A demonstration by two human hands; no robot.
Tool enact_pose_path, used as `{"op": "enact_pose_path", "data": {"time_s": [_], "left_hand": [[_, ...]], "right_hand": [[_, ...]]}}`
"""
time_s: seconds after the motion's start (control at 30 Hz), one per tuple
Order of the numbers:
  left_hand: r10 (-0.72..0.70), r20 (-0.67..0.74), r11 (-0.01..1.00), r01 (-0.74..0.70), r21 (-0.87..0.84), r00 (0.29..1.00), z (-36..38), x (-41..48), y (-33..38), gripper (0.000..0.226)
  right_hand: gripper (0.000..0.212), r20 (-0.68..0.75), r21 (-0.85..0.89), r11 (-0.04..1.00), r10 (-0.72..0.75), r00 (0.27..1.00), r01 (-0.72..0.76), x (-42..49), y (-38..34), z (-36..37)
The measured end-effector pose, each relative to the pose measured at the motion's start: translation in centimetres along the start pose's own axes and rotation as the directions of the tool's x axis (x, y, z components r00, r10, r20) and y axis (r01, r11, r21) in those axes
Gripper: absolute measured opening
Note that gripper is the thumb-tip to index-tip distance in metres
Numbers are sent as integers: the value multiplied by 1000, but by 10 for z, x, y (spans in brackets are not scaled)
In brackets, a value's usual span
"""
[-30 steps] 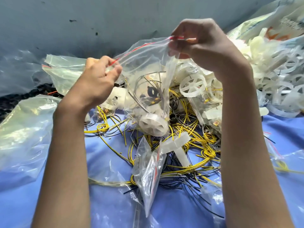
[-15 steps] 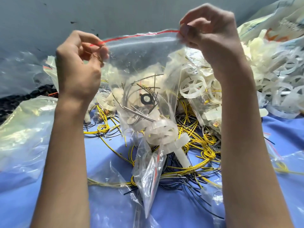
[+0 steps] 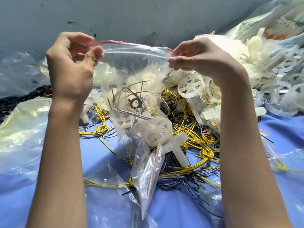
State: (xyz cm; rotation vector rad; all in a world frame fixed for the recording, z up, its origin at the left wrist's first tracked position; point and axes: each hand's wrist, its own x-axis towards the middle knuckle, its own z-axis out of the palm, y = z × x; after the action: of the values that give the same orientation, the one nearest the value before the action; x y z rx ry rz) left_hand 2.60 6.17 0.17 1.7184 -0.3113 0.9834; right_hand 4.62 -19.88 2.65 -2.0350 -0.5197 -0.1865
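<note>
The clear plastic zip bag with a red strip [image 3: 131, 63] is held up over the blue bench [image 3: 181, 216], its top corners pinched by the left hand [image 3: 72, 66] and the right hand [image 3: 202, 58]. Yellow wires [image 3: 197, 140] are piled below.

Clear bag [image 3: 131, 66], red stripe along its top. Inside bag: black ring [image 3: 135, 103], milky-white wheel [image 3: 158, 127]. Right of bag: white spoked wheel [image 3: 190, 85]. Below bag: yellow and black wires [image 3: 205, 152], plain blue cloth [image 3: 172, 211]. Above bag: grey wall [image 3: 148, 17], dark specks.

Two hands [image 3: 70, 74] [image 3: 204, 61], one held zip bag [image 3: 131, 69]
</note>
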Motion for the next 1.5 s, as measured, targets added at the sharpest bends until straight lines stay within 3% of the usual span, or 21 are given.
{"op": "enact_pose_path", "data": {"time_s": [0.13, 0.27, 0.43, 0.53, 0.6, 0.67, 0.8, 1.07, 1.2, 1.33, 1.4, 1.5], "left_hand": [[-61, 21, 998, 61, 0, 998, -5, 0, -6, 16], [-108, 21, 994, 108, 5, 994, -11, -1, -10, 18], [-117, 7, 992, 116, 46, 993, -8, -3, -6, 21], [-75, -88, 996, 79, 39, 993, -6, -3, 5, 23], [-23, -125, 999, 26, 21, 992, -7, 0, 16, 18], [18, -93, 1000, -16, 21, 996, -8, 2, 27, 11], [54, -13, 999, -53, 4, 998, -6, -2, 36, 19], [-138, 241, 988, 151, -36, 961, -21, -4, 14, 20], [-128, 275, 991, 134, -3, 953, -19, -4, 10, 12], [-48, 161, 999, 46, 15, 986, -17, -2, 10, 17], [-4, 85, 1000, 2, 21, 996, -17, 0, 13, 22], [23, 49, 999, -25, 34, 999, -15, 1, 17, 27]], "right_hand": [[7, -57, 39, 999, -26, 998, 28, 2, 1, -1], [10, -24, 30, 999, -12, 1000, 13, 3, 2, 3], [7, 64, -150, 989, -7, 998, 17, 4, 2, 8], [12, -121, -162, 981, -130, 984, 110, 7, -3, 9], [15, -297, -86, 959, -284, 912, 271, 7, -11, 8], [18, -377, -49, 927, -363, 852, 373, 7, -16, 5], [20, -397, -100, 938, -343, 851, 332, 6, -16, 4], [14, -427, -137, 947, -322, 845, 291, 7, -16, 7], [15, -404, -129, 947, -322, 856, 296, 7, -17, 6], [13, -342, -23, 941, -325, 882, 338, 4, -20, 7], [10, -266, 54, 948, -290, 919, 315, 1, -21, 5], [8, -121, 29, 973, -223, 967, 228, -3, -18, 3]]}}
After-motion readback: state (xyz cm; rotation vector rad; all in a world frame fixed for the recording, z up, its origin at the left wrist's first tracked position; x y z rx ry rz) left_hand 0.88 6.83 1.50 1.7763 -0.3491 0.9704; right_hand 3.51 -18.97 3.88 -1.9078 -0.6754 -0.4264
